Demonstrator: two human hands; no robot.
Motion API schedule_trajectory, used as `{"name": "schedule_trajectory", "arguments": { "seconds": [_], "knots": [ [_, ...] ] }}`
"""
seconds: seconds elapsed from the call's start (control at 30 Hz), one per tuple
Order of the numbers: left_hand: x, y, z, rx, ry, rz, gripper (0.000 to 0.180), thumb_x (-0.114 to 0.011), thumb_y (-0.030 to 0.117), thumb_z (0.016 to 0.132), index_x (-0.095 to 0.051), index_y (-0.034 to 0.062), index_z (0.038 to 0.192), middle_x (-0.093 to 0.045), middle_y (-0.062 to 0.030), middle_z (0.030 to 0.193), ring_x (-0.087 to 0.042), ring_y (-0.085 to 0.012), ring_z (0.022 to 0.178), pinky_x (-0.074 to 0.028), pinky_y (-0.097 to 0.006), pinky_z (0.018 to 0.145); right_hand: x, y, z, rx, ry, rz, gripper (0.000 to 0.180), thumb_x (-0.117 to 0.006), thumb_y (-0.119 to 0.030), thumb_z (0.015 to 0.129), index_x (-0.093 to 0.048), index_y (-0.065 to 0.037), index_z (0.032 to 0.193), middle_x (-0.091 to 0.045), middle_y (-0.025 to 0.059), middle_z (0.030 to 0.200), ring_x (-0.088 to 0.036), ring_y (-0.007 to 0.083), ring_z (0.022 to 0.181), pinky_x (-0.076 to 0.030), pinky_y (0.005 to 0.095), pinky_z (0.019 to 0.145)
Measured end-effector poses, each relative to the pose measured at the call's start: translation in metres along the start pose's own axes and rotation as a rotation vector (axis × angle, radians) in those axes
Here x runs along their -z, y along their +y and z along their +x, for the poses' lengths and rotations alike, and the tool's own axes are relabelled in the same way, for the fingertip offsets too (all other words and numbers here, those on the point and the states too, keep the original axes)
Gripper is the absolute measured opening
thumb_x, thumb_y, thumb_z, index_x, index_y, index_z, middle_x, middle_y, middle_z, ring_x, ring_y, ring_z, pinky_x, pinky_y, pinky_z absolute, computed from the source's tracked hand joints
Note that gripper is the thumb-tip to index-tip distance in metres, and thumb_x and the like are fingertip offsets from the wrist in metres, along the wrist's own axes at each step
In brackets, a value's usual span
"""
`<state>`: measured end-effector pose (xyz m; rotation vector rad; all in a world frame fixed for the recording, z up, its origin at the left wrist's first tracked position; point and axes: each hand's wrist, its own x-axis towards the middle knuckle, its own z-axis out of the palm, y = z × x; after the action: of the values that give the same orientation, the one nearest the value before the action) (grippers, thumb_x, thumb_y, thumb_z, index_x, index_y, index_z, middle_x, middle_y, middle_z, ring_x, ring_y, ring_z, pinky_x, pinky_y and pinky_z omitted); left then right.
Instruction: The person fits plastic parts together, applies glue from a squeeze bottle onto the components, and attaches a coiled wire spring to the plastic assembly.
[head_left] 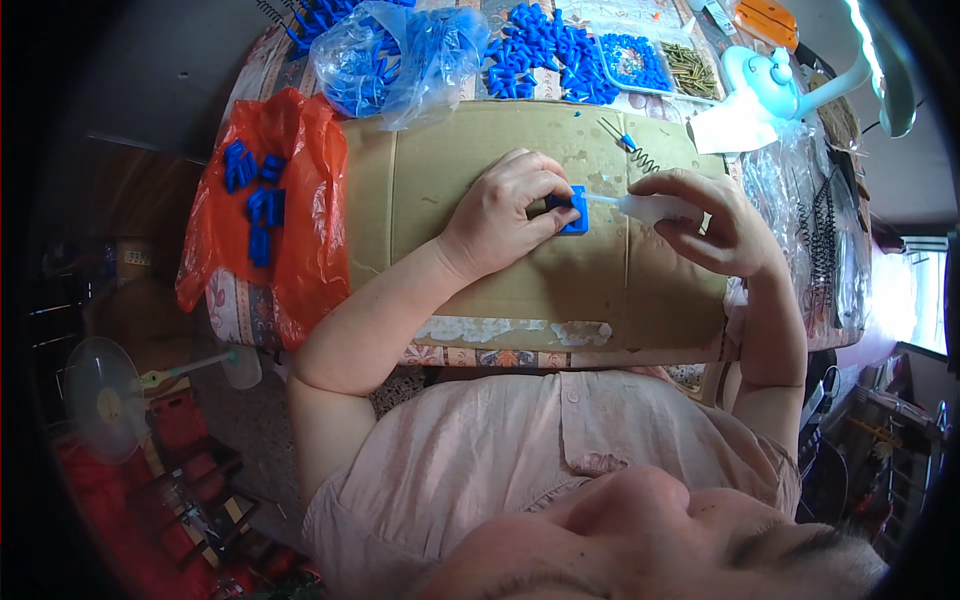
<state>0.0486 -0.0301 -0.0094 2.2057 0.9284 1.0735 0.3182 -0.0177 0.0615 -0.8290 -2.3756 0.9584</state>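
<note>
Over the middle of a cardboard sheet [480,290], my left hand [505,210] is closed on a small blue plastic block [577,222], pinching it between thumb and fingers. The fingers cover its left part. My right hand [728,222] grips a small white squeeze bottle [655,208] lying almost level. Its thin nozzle points left and reaches the block's right upper side; I cannot tell whether the tip touches. Just beyond the bottle lies a dark coil spring [644,158] with a blue cone-shaped piece [628,142] and thin metal prongs at its end.
At the left, a red plastic bag [310,160] carries several blue parts [262,205]. Along the far edge are a clear bag [440,60], blue cone pieces [550,50], small blue parts [635,62] and brass-coloured pins [690,70]. A pale blue lamp [760,85] and springs [822,230] stand right.
</note>
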Motion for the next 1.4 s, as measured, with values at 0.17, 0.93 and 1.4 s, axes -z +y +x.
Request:
{"name": "schedule_trajectory", "arguments": {
  "seconds": [0.17,0.93,1.4],
  "knots": [
    [-0.001,-0.001,-0.001,0.001,0.009,0.002,0.014,-0.076,0.004,0.078,-0.066,0.0032,0.088,-0.065,-0.0089,0.096,-0.061,-0.0259,0.09,-0.05,-0.036,0.08,-0.001,-0.006,0.001,-0.017,0.015,-0.008,0.032,-0.066,-0.006,0.08,-0.064,-0.003,0.112,-0.07,0.0147,0.091,-0.07,0.0323,0.082,-0.054,0.0389,0.071],
    [-0.001,-0.001,-0.001,0.004,0.012,0.009,0.013,-0.076,0.005,0.079,-0.066,0.0032,0.087,-0.065,-0.0086,0.095,-0.06,-0.026,0.089,-0.05,-0.036,0.079,-0.005,-0.012,0.005,-0.03,0.014,-0.048,0.032,-0.066,-0.005,0.079,-0.064,-0.004,0.111,-0.07,0.0144,0.088,-0.069,0.0328,0.079,-0.054,0.0387,0.068],
    [-0.001,0.0,-0.002,0.009,0.022,0.005,0.013,-0.076,0.006,0.079,-0.066,0.003,0.087,-0.065,-0.0082,0.095,-0.06,-0.026,0.088,-0.05,-0.036,0.079,-0.005,-0.011,0.006,-0.003,0.015,-0.089,0.032,-0.066,-0.007,0.079,-0.064,-0.004,0.111,-0.069,0.0143,0.086,-0.069,0.0335,0.077,-0.053,0.0393,0.067]
  ]
}}
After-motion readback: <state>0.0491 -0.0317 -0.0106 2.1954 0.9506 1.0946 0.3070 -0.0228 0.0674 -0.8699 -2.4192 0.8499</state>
